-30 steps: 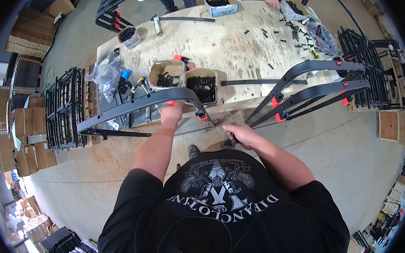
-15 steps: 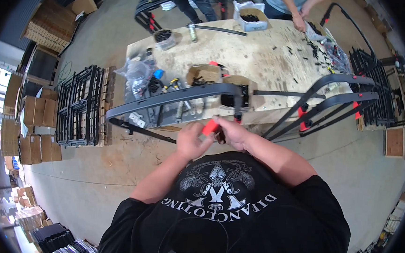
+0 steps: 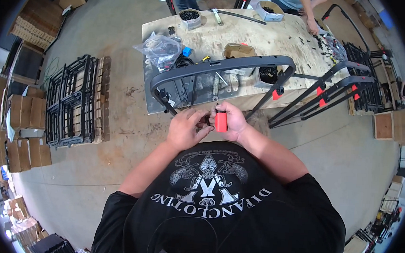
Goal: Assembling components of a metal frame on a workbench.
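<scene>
The red piece (image 3: pixel 221 122) had lost its slant — right hand (image 3: pixel 234 122) apparently gripping it alone, left hand (image 3: pixel 186 128) curled beside, contents unclear.

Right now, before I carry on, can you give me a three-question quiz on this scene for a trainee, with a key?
1. Which hand holds the red piece?
2. True or false: the clear plastic bag lies on the workbench.
3. Fill in the missing word: the black frames on the floor to the left are stacked on a wooden ____.

Key:
1. The right hand.
2. True.
3. Pallet.
</scene>
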Available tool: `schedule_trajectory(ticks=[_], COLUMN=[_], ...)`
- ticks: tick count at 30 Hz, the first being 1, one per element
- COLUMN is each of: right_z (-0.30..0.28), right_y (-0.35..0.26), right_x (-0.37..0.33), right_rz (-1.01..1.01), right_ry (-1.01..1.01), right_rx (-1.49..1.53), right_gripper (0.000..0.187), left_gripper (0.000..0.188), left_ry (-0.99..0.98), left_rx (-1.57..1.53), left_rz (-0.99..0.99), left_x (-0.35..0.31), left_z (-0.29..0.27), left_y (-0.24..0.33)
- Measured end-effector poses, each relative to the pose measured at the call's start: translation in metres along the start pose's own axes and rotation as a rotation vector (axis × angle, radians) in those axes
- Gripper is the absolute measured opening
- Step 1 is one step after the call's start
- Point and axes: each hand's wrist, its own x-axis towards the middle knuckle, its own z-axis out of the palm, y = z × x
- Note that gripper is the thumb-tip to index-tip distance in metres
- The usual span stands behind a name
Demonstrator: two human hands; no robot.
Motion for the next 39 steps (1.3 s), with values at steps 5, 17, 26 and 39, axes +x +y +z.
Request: schedule_trajectory(ticks=[5, 17, 26, 39], right_z=[0.019, 0.032, 0.038, 0.050], right_y=[0.020, 0.055, 0.087, 0.107], right_x=[0.007, 0.057, 0.110, 0.141], right_rz=[0.032, 0.260, 0.307, 0.205], right_ry=[-0.010, 0.162, 0.206, 0.200], right_rx=[0.022, -0.387, -0.892, -0.696], right_gripper=[0.025, 0.034, 0.039, 0.038], left_gripper=[0.039, 0.033, 0.014, 0.006], left_ry=[-0.162, -0.212, 0.156, 0.282], left_rx=[-0.052, -0.331, -0.974, -1.184], left_rz=[-0.035, -0.625, -1.174, -1.158], left_x=[-0.018, -0.079, -0.110, -0.095], left_z=[-0.017, -0.008, -0.010, -0.010], left_y=[-0.020, -0.086, -0.154, -0.179])
